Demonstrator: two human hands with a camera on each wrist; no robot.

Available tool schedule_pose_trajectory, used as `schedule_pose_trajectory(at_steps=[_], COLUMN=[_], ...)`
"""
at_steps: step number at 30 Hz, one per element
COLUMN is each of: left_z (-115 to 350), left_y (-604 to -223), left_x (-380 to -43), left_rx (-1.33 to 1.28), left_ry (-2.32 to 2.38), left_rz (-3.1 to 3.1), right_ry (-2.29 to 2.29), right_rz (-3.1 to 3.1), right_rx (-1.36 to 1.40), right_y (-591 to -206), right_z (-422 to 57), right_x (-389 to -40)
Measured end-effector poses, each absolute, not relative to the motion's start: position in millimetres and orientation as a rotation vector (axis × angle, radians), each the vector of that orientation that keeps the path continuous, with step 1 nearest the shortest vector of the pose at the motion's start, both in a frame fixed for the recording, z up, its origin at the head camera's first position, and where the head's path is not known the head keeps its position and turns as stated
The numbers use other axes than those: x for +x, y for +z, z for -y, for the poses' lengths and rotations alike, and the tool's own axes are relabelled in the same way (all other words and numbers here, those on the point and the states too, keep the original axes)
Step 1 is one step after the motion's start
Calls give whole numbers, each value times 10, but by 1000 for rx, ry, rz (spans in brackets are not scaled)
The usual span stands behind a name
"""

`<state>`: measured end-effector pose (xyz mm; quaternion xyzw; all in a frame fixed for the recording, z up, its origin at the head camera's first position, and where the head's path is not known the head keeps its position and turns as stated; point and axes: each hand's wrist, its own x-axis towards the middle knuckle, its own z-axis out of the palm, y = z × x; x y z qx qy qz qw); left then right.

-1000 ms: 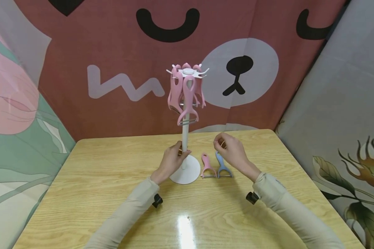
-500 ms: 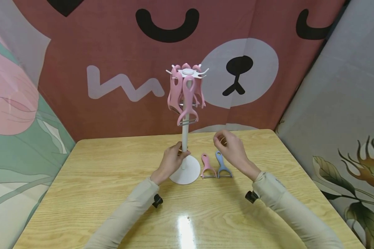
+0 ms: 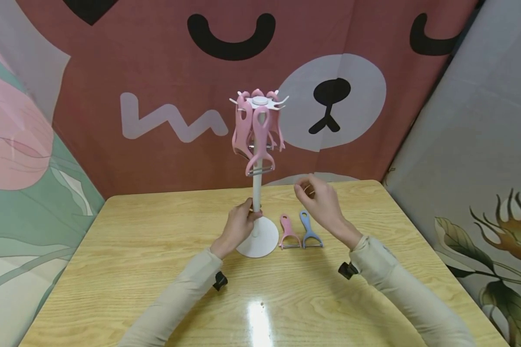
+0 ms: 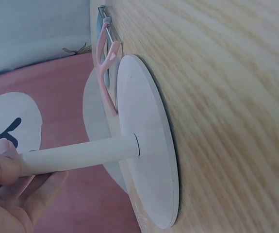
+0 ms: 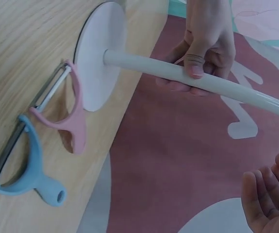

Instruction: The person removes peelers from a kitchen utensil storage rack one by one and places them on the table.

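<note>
My left hand [image 3: 236, 225] grips the white pole [image 5: 149, 65] of an upright stand, low down, just above its round base [image 3: 265, 243]. Pink Y-shaped peelers [image 3: 261, 132] hang by their handle holes from the hooks at the top. To the right of the pole, my right hand [image 3: 323, 200] is raised over the table, its fingers loosely curled and nothing between them. A pink peeler [image 3: 287, 226] and a blue peeler [image 3: 306, 224] lie side by side on the table next to the base, below that hand.
The wood-grain table [image 3: 156, 270] reaches back to a reddish curtain [image 3: 165, 164] printed with a cartoon face. Patterned cloth hangs at either side. Several white hooks [image 3: 282, 101] spread out at the stand's top.
My right hand has risen a little and drifted slightly left, showing more of the blue peeler's handle. The left hand keeps its grip on the pole.
</note>
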<state>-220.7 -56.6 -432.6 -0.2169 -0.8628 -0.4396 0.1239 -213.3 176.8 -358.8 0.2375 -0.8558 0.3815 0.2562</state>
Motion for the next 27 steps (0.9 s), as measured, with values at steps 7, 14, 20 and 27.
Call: schedule_pose_trajectory(at_steps=[7,14,20,27], left_z=[569,565,580,593], left_y=[-4322,-4313,-4317,-4343], left_x=[-2200,-2211,-2207,-2214], left_rx=[-639,-653,-655,-659], left_ry=[-1262,-1176,-1166,-1203], left_rz=[2525,2533,2527,2529], right_ry=[1069,1091,1107,1114], right_rz=[2280,2187,2165,2151], right_rx=[648,662,674,683], right_y=[-3516,-3439,-3379,-3312], right_z=[-1731,-1712,-1694,-1659], right_x=[-2129,-2127,-2116,-2090])
